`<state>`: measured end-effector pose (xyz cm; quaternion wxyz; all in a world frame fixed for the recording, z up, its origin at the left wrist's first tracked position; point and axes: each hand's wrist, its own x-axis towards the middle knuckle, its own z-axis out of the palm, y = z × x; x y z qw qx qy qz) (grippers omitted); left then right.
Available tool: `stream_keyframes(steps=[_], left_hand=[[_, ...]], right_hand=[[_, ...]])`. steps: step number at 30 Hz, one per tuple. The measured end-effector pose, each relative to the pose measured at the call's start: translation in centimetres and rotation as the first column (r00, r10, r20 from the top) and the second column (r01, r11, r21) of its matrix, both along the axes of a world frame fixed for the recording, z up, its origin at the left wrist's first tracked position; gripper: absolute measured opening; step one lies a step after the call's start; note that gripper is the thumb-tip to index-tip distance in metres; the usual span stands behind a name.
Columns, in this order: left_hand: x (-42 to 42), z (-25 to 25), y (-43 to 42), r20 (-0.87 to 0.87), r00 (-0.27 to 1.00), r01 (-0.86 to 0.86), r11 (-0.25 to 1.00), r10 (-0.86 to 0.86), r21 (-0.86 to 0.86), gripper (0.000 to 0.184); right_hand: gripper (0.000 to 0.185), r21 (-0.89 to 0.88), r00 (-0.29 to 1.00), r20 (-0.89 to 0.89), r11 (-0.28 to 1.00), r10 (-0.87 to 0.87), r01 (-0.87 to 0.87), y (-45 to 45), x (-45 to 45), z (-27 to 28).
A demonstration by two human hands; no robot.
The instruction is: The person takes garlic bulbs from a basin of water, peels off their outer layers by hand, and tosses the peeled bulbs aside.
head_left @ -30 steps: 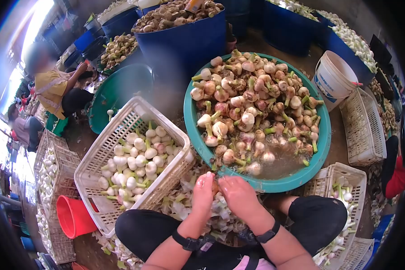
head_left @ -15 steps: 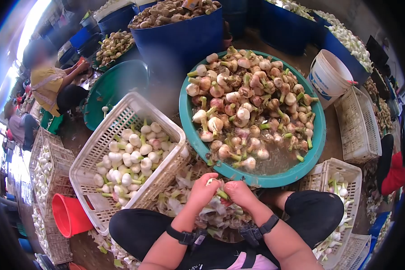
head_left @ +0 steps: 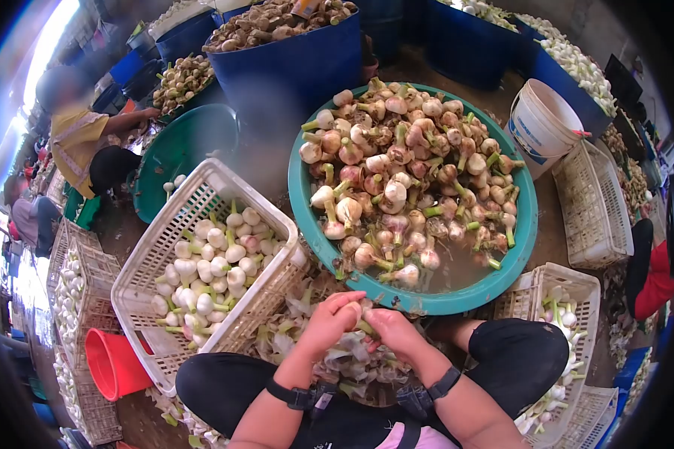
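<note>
My left hand [head_left: 331, 322] and my right hand [head_left: 394, 331] meet low in the view, in front of a teal basin [head_left: 419, 304]. Between their fingers is a garlic bulb [head_left: 365, 326], its green stem showing and most of the bulb covered. Loose peel [head_left: 352, 365] lies heaped beneath my hands. Unpeeled garlic bulbs [head_left: 397, 196] with brownish skins and cut stems fill much of the basin, some sitting in murky water. Left of my hands, a white plastic crate [head_left: 144, 299] holds clean white garlic bulbs [head_left: 216, 262].
A red bucket [head_left: 114, 365] stands left of the crate. A white bucket [head_left: 544, 120] and an off-white crate [head_left: 595, 206] stand right of the basin. More garlic lies in a crate [head_left: 588, 322] by my right knee. A person in yellow [head_left: 79, 142] sits by a green tub [head_left: 187, 142].
My fingers have shifted on the garlic bulb, with the left fingers more extended. The co-worker in yellow has reached an arm forward. The view has shifted slightly.
</note>
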<state>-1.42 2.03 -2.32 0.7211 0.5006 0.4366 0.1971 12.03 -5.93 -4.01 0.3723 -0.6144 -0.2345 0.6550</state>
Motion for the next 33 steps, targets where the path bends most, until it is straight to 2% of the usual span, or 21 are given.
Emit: stream_keyframes(steps=[2,3,5,6,7,8,11,15,16,17,18,19,21,23,25,26,27,28,29,32,33], left_hand=[[-0.1,0.4,0.1,0.065,0.996,-0.048,0.995,0.053,-0.088,0.036],[-0.1,0.5,0.0,0.064,0.997,-0.041,0.995,0.047,-0.088,0.036],[-0.2,0.8,-0.2,-0.222,0.967,0.102,0.987,-0.127,-0.12,0.037],[-0.2,1.1,-0.5,-0.223,0.967,0.103,0.988,-0.128,-0.118,0.037],[-0.2,1.4,-1.1,-0.232,0.959,0.243,0.889,-0.161,0.389,0.041],[-0.1,1.6,-1.6,-0.254,0.949,0.315,0.537,-0.186,0.783,0.045],[-0.9,1.0,-1.3,-0.33,0.932,0.357,0.243,-0.147,0.902,0.051],[-0.6,-1.3,-1.3,-0.121,0.99,0.144,0.514,-0.079,0.846,0.035],[-0.5,-1.3,-1.0,0.25,0.955,-0.239,0.914,0.16,0.327,0.027],[-0.6,-1.4,-0.7,0.358,0.76,-0.394,0.823,0.542,-0.408,0.019],[-1.1,-2.0,-0.3,0.336,0.694,-0.437,0.743,0.637,-0.508,0.017],[-1.8,-2.4,0.3,0.334,0.692,-0.441,0.741,0.64,-0.506,0.017],[-3.1,-2.8,1.0,0.193,0.669,-0.446,0.595,0.718,-0.669,0.025],[-3.5,-3.0,1.0,0.12,0.646,-0.498,0.536,0.754,-0.682,0.03],[-4.2,-3.5,1.1,0.337,0.594,-0.326,0.601,0.731,-0.73,0.029],[-3.7,-3.2,1.1,0.341,0.596,-0.32,0.605,0.727,-0.729,0.029],[-2.7,-1.7,1.0,0.247,0.633,-0.519,0.639,0.733,-0.568,0.026],[-1.9,-0.6,0.6,0.145,0.644,-0.672,0.646,0.751,-0.361,0.023],[-1.5,0.1,0.1,0.147,0.647,-0.668,0.65,0.748,-0.363,0.023],[-0.9,1.3,-0.7,0.235,0.775,-0.625,0.66,0.586,0.416,0.015],[-1.0,1.7,-0.9,0.23,0.779,-0.62,0.665,0.583,0.416,0.015]], right_hand=[[0.02,0.074,0.995,0.086,0.996,0.042,-0.048,-0.4,-0.3,-0.1],[0.022,0.38,0.896,0.444,0.909,-0.016,-0.172,-0.5,-0.4,-0.3],[0.023,0.575,0.683,0.704,0.723,-0.197,-0.384,-0.3,-0.3,-1.2],[0.022,0.473,0.891,0.424,0.878,-0.162,-0.065,0.1,-0.2,-1.5],[0.022,0.223,0.972,0.086,0.955,-0.22,0.196,0.2,-0.2,-1.7],[0.021,0.032,0.915,-0.232,0.938,-0.33,0.346,0.6,0.5,-1.8],[0.02,-0.12,0.872,-0.356,0.941,-0.337,0.315,0.7,2.1,-1.9],[0.02,0.083,0.786,-0.513,0.891,-0.346,0.446,0.4,1.1,1.7],[0.02,0.085,0.786,-0.515,0.893,-0.341,0.443,-0.2,1.0,2.5],[0.02,0.351,0.981,-0.157,0.922,-0.112,0.162,-1.2,0.9,3.4],[0.02,0.474,0.96,0.269,0.858,0.074,-0.199,-2.1,0.9,4.1],[0.02,0.475,0.961,0.266,0.857,0.078,-0.201,-2.9,1.1,4.5],[0.016,0.445,0.934,-0.243,0.825,-0.263,0.348,-4.4,2.1,5.3],[0.018,0.38,0.665,-0.67,0.618,-0.329,0.688,-3.9,4.5,8.4],[0.023,0.453,0.735,-0.556,0.6,-0.388,0.659,-3.5,4.7,8.7],[0.025,0.465,0.953,-0.153,0.832,-0.261,0.302,-2.9,4.1,8.1],[0.028,0.292,0.968,0.251,0.954,-0.006,-0.07,-2.1,3.5,7.3],[0.027,0.3,0.569,0.821,0.814,0.045,-0.498,-1.9,2.4,6.2],[0.019,0.307,0.449,0.893,0.773,-0.033,-0.554,-1.8,1.4,5.7],[0.021,0.373,0.746,0.665,0.873,-0.015,-0.315,0.1,-0.3,6.8],[0.016,0.372,0.861,0.506,0.913,-0.045,-0.171,0.6,-0.8,7.5]])
